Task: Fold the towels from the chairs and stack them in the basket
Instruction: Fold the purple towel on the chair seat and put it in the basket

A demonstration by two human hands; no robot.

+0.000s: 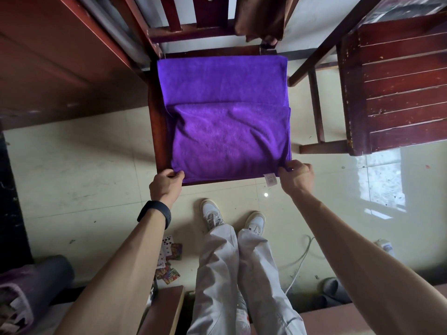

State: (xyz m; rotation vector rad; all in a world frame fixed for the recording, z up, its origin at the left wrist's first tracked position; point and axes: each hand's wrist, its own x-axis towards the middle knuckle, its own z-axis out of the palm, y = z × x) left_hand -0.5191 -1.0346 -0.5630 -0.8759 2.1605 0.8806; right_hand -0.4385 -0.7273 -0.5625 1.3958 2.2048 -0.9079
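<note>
A purple towel lies spread over the seat of a dark wooden chair, with its near half folded back on top so a fold edge runs across the middle. My left hand pinches the towel's near left corner. My right hand pinches the near right corner, next to a small white label. A brown towel hangs over the chair's backrest at the top. No basket is in view.
A second dark wooden chair stands at the right. A wooden table fills the upper left. On the tiled floor lie playing cards, a white cable, grey slippers and a dark rolled mat.
</note>
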